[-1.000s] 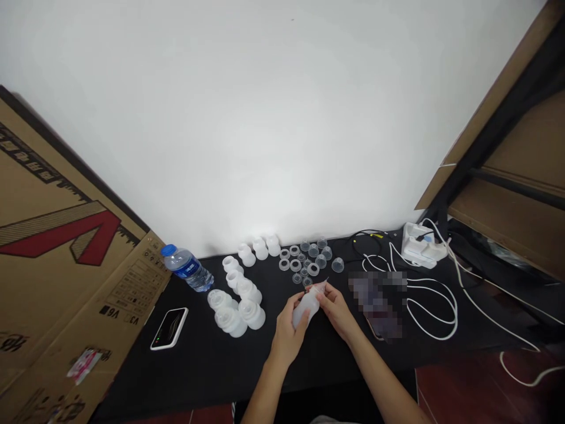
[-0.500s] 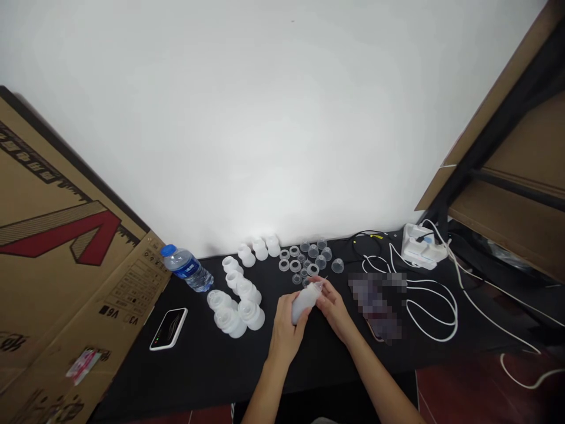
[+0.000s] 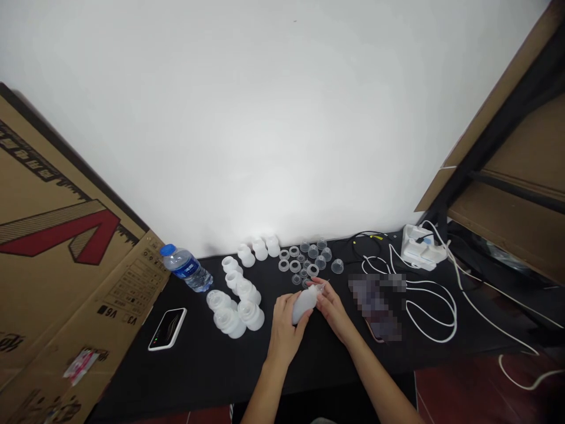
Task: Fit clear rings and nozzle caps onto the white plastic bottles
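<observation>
My left hand (image 3: pixel 282 327) is wrapped round a small white translucent bottle (image 3: pixel 304 303), held tilted just above the black table (image 3: pixel 212 365). At the bottle's upper end my right hand (image 3: pixel 332 306) pinches its neck or cap with fingers closed. Left of my hands lie several more white bottles (image 3: pixel 233 309), some on their sides. Beyond my hands sit several clear rings and small caps (image 3: pixel 306 260).
A water bottle with a blue cap (image 3: pixel 185 268) lies at the back left, a phone (image 3: pixel 168 328) nearer the front. Cardboard boxes (image 3: pixel 57 253) lean on the left. A white power strip (image 3: pixel 419 247) and looped white cables (image 3: pixel 432 303) lie on the right, beside a blurred patch (image 3: pixel 377 300).
Both hands and the small bottle have shifted slightly; the bottle's grip looks the same. Nothing else on the table has moved.
</observation>
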{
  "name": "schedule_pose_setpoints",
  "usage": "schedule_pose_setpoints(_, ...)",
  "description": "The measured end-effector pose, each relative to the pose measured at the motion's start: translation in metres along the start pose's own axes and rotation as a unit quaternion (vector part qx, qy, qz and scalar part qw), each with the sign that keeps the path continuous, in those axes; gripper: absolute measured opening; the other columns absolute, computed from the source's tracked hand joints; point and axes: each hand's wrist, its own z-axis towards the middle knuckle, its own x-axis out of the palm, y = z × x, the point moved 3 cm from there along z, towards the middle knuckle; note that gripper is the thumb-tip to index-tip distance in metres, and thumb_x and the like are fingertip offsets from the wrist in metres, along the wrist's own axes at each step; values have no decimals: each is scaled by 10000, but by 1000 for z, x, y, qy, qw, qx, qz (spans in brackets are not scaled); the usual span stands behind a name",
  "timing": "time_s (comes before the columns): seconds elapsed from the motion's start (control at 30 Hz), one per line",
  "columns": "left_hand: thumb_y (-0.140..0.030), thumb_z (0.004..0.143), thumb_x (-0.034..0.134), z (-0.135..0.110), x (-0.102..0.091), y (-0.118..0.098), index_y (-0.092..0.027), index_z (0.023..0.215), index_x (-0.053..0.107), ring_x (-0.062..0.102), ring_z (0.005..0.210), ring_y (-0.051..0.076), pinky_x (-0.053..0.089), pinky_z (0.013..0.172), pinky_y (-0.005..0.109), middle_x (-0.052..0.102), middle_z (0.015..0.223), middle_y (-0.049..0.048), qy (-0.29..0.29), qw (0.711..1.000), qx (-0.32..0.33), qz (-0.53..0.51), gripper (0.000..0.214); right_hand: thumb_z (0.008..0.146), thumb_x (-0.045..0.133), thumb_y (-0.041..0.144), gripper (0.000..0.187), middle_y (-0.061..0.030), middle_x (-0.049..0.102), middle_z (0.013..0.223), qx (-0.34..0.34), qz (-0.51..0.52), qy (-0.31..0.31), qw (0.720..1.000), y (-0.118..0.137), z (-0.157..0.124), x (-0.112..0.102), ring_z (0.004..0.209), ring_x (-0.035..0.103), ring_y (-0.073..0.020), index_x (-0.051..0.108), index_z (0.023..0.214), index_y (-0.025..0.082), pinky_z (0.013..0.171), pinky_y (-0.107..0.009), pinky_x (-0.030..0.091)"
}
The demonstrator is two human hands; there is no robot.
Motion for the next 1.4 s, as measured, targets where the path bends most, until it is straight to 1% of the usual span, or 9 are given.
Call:
schedule_pose_setpoints(0.13, -422, 1055, 655, 0, -1, 0, -276, 1419, 668, 665, 1218, 302, 577, 1053, 487, 685, 1277, 116, -16, 1000, 14, 17, 392, 798, 916, 647, 472, -50, 744, 942, 0, -36, -25, 999, 2, 0, 0, 941, 693, -267, 750, 968, 239, 904, -401, 579)
schedule_pose_setpoints(0.27, -420, 1083, 606, -1, -1, 1, -250, 1440, 646, 668, 1224, 297, 577, 1053, 471, 687, 1298, 126, -11, 1000, 5, 7, 397, 877, 835, 673, 468, -74, 762, 1057, 18, 32, 0, 999, 0, 1, 1, 994, 705, -272, 768, 1064, 249, 927, -436, 592)
schedule_pose_setpoints(0.4, -445, 1074, 624, -1, -2, 4, -254, 1429, 653, 667, 1229, 308, 568, 1073, 491, 690, 1282, 126, -19, 1000, -1, 8, 405, 848, 879, 642, 437, -46, 739, 911, 10, 28, -40, 999, -1, 2, -3, 927, 701, -256, 734, 837, 230, 929, -436, 593)
schedule_pose_setpoints(0.57, -427, 1084, 612, -1, -1, 3, -260, 1445, 643, 680, 1224, 287, 580, 1064, 454, 694, 1298, 119, 14, 1000, 6, -17, 399, 828, 911, 612, 504, -91, 789, 1172, 10, 16, -3, 1000, 4, 0, 0, 1075, 724, -305, 780, 1169, 265, 956, -451, 584)
schedule_pose_setpoints(0.77, -395, 1040, 686, -5, 0, 0, -268, 1411, 688, 716, 1112, 301, 594, 993, 470, 741, 1193, 119, -43, 998, 49, 24, 392, 833, 903, 628, 443, -81, 820, 997, -4, -23, -19, 1000, 9, -2, 1, 956, 743, -311, 823, 1029, 238, 933, -451, 572)
schedule_pose_setpoints(0.93, -439, 1030, 697, 0, 0, 0, -249, 1452, 633, 720, 1209, 294, 608, 1028, 443, 731, 1294, 123, -20, 999, -22, -39, 468, 873, 871, 624, 490, -113, 820, 1186, -5, 18, -11, 1000, 11, -2, 1, 1078, 746, -326, 804, 1183, 250, 1031, -481, 555)
schedule_pose_setpoints(1.03, -426, 1060, 647, 1, -1, -1, -248, 1398, 660, 714, 1225, 288, 602, 1044, 442, 725, 1316, 124, 5, 998, -25, -56, 383, 881, 864, 625, 497, -114, 818, 1216, -7, 16, -10, 1000, 14, -3, 2, 1106, 744, -329, 796, 1206, 255, 1055, -491, 551)
schedule_pose_setpoints(1.23, -388, 1068, 618, -5, 1, -1, -274, 1408, 677, 685, 1251, 320, 561, 1108, 508, 727, 1325, 133, -64, 998, 19, 3, 364, 896, 836, 656, 483, -110, 828, 1167, -21, 4, -1, 1000, 12, -2, 4, 1078, 758, -327, 805, 1170, 260, 1037, -488, 566)
schedule_pose_setpoints(1.4, -480, 1045, 653, -3, 4, 1, -256, 1353, 673, 719, 1189, 315, 601, 1021, 481, 745, 1277, 118, -25, 997, -61, -28, 382, 987, 736, 629, 510, -132, 732, 1426, -108, -120, -42, 986, 16, 0, -7, 1283, 698, -353, 736, 1371, 295, 1140, -535, 532)
